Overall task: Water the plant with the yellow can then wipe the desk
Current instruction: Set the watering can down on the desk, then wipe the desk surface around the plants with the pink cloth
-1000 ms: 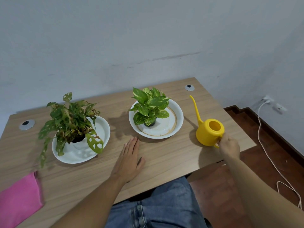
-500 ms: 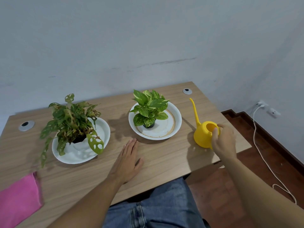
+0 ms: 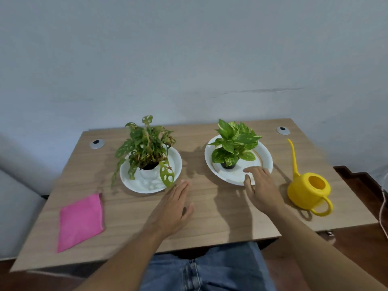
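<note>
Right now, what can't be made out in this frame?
- Water level in the yellow can: head view shows only its dark opening.
- Soil of the left plant: leaves cover it.
- Part of the right plate: the right hand covers its near rim.
- Pink cloth: blurred.

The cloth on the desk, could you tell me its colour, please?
Pink, plain; the cloth shows clearly in the head view.

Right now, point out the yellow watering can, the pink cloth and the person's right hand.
yellow watering can (image 3: pixel 303 195), head view, on the side of its round body.
pink cloth (image 3: pixel 80 220), head view, on the middle of the flat fabric.
right hand (image 3: pixel 262 189), head view, on the back of the hand.
</note>
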A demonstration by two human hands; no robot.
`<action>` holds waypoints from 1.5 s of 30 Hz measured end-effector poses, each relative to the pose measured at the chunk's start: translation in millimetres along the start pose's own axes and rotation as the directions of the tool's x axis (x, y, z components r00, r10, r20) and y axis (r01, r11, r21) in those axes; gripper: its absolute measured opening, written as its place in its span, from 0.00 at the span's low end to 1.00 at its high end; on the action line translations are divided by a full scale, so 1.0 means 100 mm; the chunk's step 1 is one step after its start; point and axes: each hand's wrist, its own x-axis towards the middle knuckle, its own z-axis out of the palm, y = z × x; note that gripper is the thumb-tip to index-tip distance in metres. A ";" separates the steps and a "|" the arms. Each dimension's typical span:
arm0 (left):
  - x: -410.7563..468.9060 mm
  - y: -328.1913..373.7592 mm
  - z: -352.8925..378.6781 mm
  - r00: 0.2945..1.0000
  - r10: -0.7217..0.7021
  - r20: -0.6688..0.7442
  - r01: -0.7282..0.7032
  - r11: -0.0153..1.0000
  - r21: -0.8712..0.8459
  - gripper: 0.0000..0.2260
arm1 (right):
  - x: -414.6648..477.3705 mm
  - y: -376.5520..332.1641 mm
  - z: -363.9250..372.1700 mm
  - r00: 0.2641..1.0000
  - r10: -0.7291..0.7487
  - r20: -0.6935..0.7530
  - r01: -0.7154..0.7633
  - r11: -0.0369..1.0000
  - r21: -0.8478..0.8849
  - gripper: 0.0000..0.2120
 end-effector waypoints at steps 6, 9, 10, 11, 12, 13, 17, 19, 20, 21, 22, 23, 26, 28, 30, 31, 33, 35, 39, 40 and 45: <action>-0.43 -0.34 -0.26 0.991 -0.061 -0.120 0.059 0.998 -0.022 0.28 | 0.15 -0.49 0.49 0.988 -0.093 0.120 0.079 0.990 0.117 0.13; -0.63 -0.47 -0.37 0.975 -0.095 -0.199 0.091 0.995 -0.029 0.22 | 0.20 -0.71 0.72 0.974 -0.108 0.198 0.078 0.986 0.150 0.17; -0.68 -0.53 -0.37 0.969 -0.110 -0.220 0.107 0.994 -0.026 0.21 | 0.22 -0.78 0.78 0.969 -0.092 0.229 0.055 0.985 0.163 0.18; -0.77 -0.62 -0.39 0.959 -0.150 -0.241 0.150 0.989 -0.016 0.21 | 0.25 -0.89 0.89 0.962 -0.084 0.260 0.039 0.984 0.175 0.19; -0.82 -0.71 -0.39 0.947 -0.193 -0.256 0.197 0.980 -0.011 0.21 | 0.28 -0.99 0.96 0.951 -0.073 0.301 0.022 0.985 0.169 0.21; -0.87 -0.81 -0.38 0.933 -0.235 -0.272 0.241 0.970 -0.012 0.22 | 0.30 -1.08 1.03 0.935 -0.071 0.347 0.016 0.987 0.160 0.24; -0.96 -1.16 -0.33 0.902 -0.375 -0.215 0.362 0.927 -0.100 0.32 | 0.37 -1.37 1.27 0.913 -0.123 0.389 0.065 0.985 0.159 0.23; -0.98 -1.26 -0.33 0.904 -0.390 -0.174 0.376 0.920 -0.106 0.35 | 0.39 -1.51 1.34 0.924 -0.152 0.351 0.096 0.980 0.172 0.18; -0.98 -1.29 -0.32 0.909 -0.386 -0.160 0.375 0.922 -0.096 0.35 | 0.40 -1.54 1.38 0.929 -0.159 0.334 0.102 0.978 0.181 0.16; -0.99 -1.32 -0.32 0.911 -0.387 -0.146 0.378 0.922 -0.084 0.35 | 0.41 -1.57 1.41 0.933 -0.163 0.321 0.105 0.976 0.191 0.14; -0.99 -1.33 -0.33 0.911 -0.389 -0.135 0.382 0.921 -0.077 0.35 | 0.43 -1.59 1.42 0.933 -0.163 0.320 0.103 0.975 0.198 0.14; -0.99 -1.35 -0.33 0.911 -0.393 -0.126 0.387 0.919 -0.071 0.34 | 0.44 -1.60 1.45 0.929 -0.165 0.331 0.101 0.974 0.203 0.14; -0.98 -1.37 -0.37 0.911 -0.399 -0.107 0.392 0.917 -0.079 0.34 | 0.46 -1.59 1.48 0.923 -0.134 0.362 0.078 0.983 0.164 0.11; -0.99 -1.43 -0.45 0.907 -0.402 -0.124 0.395 0.915 -0.078 0.33 | 0.45 -1.59 1.49 0.939 -0.089 0.332 0.066 0.994 0.082 0.10; -1.04 -1.51 -0.61 0.891 -0.425 -0.160 0.419 0.905 -0.071 0.31 | 0.43 -1.62 1.49 0.948 -0.079 0.308 0.067 0.997 0.050 0.11; -1.09 -1.57 -0.69 0.877 -0.446 -0.176 0.443 0.894 -0.061 0.30 | 0.40 -1.66 1.50 0.944 -0.111 0.311 0.095 0.993 0.066 0.08; -1.25 -1.77 -0.82 0.833 -0.511 -0.212 0.513 0.857 -0.052 0.30 | 0.35 -1.77 1.53 0.912 -0.224 0.344 0.192 0.973 0.125 0.06; -1.45 -2.00 -0.90 0.800 -0.562 -0.211 0.563 0.824 -0.063 0.33 | 0.32 -1.95 1.59 0.881 -0.313 0.356 0.259 0.947 0.191 0.06; -1.83 -2.37 -0.93 0.769 -0.614 -0.174 0.610 0.788 -0.083 0.35 | 0.15 -2.45 1.85 0.814 -0.448 0.369 0.356 0.888 0.292 0.07; -1.90 -2.44 -0.93 0.759 -0.626 -0.180 0.622 0.778 -0.084 0.34 | 0.10 -2.59 1.92 0.793 -0.483 0.371 0.384 0.869 0.311 0.09; -2.17 -2.61 -0.79 0.793 -0.581 -0.184 0.581 0.812 -0.061 0.32 | -0.02 -3.36 2.33 0.677 -0.620 0.396 0.511 0.783 0.354 0.18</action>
